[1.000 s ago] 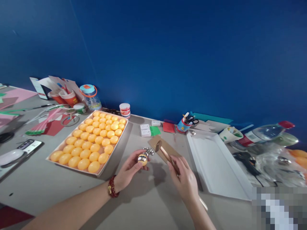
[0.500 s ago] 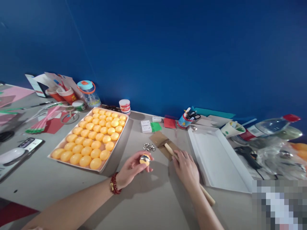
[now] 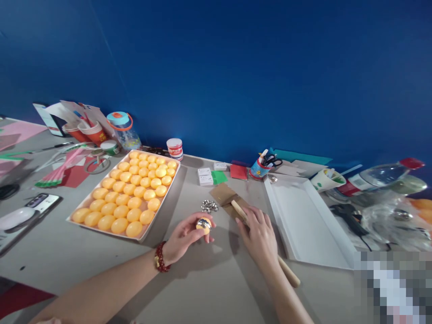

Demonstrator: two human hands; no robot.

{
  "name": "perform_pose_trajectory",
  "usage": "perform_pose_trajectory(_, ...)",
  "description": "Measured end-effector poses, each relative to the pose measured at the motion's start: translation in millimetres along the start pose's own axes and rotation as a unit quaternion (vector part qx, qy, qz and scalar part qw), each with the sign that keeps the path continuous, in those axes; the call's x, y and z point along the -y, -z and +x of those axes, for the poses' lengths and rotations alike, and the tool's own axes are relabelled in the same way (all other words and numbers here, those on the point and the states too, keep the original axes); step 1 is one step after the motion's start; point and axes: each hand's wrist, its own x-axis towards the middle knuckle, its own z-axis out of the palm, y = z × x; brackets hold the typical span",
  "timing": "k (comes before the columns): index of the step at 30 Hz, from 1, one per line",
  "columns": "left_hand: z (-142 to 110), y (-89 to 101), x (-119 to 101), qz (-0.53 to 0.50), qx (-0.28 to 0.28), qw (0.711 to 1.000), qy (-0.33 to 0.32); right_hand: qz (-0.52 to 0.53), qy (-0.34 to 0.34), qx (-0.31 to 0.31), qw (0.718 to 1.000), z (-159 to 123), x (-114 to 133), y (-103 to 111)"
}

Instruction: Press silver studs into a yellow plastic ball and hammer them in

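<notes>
My left hand (image 3: 186, 235) is closed round a yellow ball (image 3: 204, 224) with a shiny silver patch, held by thumb and fingers above the desk. Just beyond those fingertips lies a small heap of silver beads or bells (image 3: 209, 206). My right hand (image 3: 259, 234) rests low over a wooden-handled tool (image 3: 289, 271), whose pale handle runs beneath the palm. The tool's far end lies on a piece of brown card (image 3: 221, 194); its head is hard to make out. Behind them are small white boxes (image 3: 205, 177), a green paper (image 3: 220, 177) and a red paper (image 3: 238, 172).
A tray of orange balls (image 3: 175, 180) stands left of my hands, a white tray (image 3: 310, 225) right. Further right are a glue gun (image 3: 347, 220), a clear bottle (image 3: 381, 177) and plastic wrapping (image 3: 393, 220). A pen cup (image 3: 259, 170) and white-lidded jar (image 3: 174, 149) stand by the blue wall.
My right hand has lowered the wooden-handled tool onto the brown card and desk, and its thumb has loosened slightly. My left hand has moved slightly right, keeping the ball.
</notes>
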Motion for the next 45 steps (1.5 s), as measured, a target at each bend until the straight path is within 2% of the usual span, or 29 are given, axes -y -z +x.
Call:
perform_pose_trajectory(4,-0.1,1.0,0.4,0.006,0.000,1.000,-0.001,0.110,0.034,-0.017,0.993,0.3,17.3,8.7)
perform_pose_trajectory(7,-0.2,-0.2,-0.6,0.007,0.019,1.000,0.004,0.206,0.077,-0.001,0.976,-3.5,35.3,13.8)
perform_pose_trajectory(10,-0.1,-2.9,0.0,0.005,0.037,0.999,0.010,0.251,0.117,0.013,0.961,-8.1,51.2,13.4)
perform_pose_trajectory(13,0.4,-5.0,3.9,0.009,0.043,0.999,0.016,0.260,0.111,0.016,0.959,-10.8,58.3,8.9)
perform_pose_trajectory(20,-1.7,-3.9,10.9,0.013,0.049,0.999,0.013,0.268,0.100,0.013,0.958,-12.6,57.3,2.8)
perform_pose_trajectory(25,-3.1,2.2,12.0,0.024,0.024,0.998,0.057,0.286,0.117,0.014,0.951,-12.1,60.4,4.8)
perform_pose_trajectory(29,-2.3,2.7,11.8,0.038,0.015,0.997,0.065,0.295,0.109,0.018,0.949,-11.5,61.8,5.9)
perform_pose_trajectory(36,-3.9,-3.0,9.6,0.014,0.033,0.997,0.068,0.304,0.101,0.018,0.947,-12.6,61.5,5.1)
perform_pose_trajectory(41,-5.7,-2.3,11.8,-0.047,0.060,0.995,0.066,0.308,0.107,0.012,0.945,-13.5,61.3,3.8)
perform_pose_trajectory(45,-6.0,1.2,14.0,-0.018,0.059,0.996,0.058,0.311,0.101,0.014,0.945,-13.2,62.5,4.1)
